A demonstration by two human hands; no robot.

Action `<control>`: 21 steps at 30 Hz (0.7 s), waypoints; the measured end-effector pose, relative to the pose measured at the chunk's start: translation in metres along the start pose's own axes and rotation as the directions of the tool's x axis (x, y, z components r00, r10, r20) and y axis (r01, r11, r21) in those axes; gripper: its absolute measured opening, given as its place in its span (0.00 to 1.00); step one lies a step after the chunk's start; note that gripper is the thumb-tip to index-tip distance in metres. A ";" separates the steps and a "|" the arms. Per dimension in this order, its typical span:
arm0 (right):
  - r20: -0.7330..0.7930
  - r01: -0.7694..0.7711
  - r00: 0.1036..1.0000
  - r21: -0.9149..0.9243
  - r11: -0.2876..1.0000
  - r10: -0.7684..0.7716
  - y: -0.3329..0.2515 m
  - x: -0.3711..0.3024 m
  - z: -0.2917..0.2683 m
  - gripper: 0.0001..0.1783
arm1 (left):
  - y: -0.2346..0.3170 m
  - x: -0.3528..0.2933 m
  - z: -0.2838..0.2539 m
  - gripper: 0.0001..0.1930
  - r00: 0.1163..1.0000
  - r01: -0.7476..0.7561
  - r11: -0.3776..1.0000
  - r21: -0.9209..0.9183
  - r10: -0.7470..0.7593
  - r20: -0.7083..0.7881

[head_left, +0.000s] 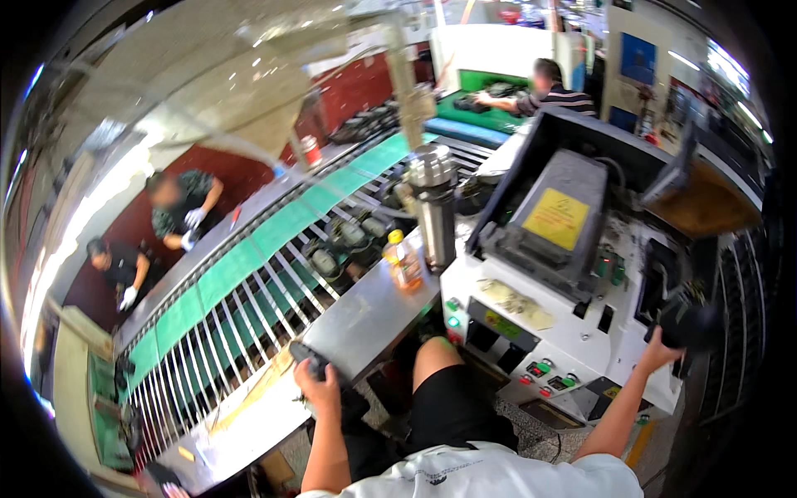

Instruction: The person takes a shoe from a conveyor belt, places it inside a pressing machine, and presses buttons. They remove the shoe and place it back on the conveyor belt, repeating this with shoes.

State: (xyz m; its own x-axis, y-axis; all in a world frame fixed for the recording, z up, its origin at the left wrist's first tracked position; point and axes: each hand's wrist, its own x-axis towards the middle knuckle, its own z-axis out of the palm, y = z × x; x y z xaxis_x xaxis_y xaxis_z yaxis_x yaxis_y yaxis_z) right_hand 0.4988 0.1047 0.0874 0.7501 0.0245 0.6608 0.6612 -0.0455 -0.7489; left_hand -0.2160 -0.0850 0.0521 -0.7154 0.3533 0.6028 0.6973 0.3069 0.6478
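My left hand (322, 390) is closed around a dark, shoe-like piece (309, 360) over the near edge of the metal bench. Out to the right, my right hand (658, 355) grips a black shoe (691, 324), blurred by motion, beside the white machine (573, 349). Its fingers are partly hidden by the shoe. Several dark shoes (330, 261) sit on the roller conveyor beyond the bench.
A bottle of amber liquid (403, 264) and a steel cylinder (433, 207) stand between bench (365, 319) and machine. Green belting (241, 261) runs along the conveyor. Two people work across it at left; another reaches over a green surface (477, 112) at the back. A dark rack (739, 315) is at far right.
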 end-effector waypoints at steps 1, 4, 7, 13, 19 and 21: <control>-0.013 0.056 0.998 0.161 0.985 -0.055 0.024 0.005 -0.005 0.45 | 0.011 0.000 0.001 0.23 0.997 -0.043 0.998 -0.055 0.046 0.058; 0.054 -0.190 0.982 0.350 0.917 0.183 -0.018 -0.034 -0.006 0.28 | 0.029 -0.012 -0.011 0.16 0.942 0.133 0.960 -0.245 -0.045 0.332; 0.331 -0.444 0.896 0.684 0.579 0.295 -0.088 -0.065 -0.008 0.23 | 0.065 -0.019 -0.003 0.12 0.726 0.467 0.759 -0.453 -0.037 0.686; 0.921 -0.909 0.362 0.382 0.163 -0.140 -0.170 -0.157 -0.007 0.28 | 0.123 -0.004 0.003 0.27 0.413 0.883 0.009 -0.468 0.457 0.788; 0.490 -0.685 -0.531 0.231 0.691 -0.691 -0.380 -0.232 -0.082 0.56 | 0.119 0.044 -0.073 0.46 0.467 0.884 -0.259 -0.390 0.439 0.768; 0.416 -0.735 -0.537 0.196 0.649 -0.734 -0.387 -0.268 -0.091 0.42 | 0.095 0.038 -0.087 0.43 0.553 0.820 -0.353 -0.451 0.287 0.782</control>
State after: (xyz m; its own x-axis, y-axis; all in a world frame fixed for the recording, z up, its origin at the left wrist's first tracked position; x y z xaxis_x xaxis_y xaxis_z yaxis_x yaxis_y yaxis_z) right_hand 0.0406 0.0250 0.2044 -0.8829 0.4362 0.1737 -0.1198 0.1484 -0.9816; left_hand -0.1804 -0.1197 0.1773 -0.1617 0.9746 0.1549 -0.8525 -0.2170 0.4755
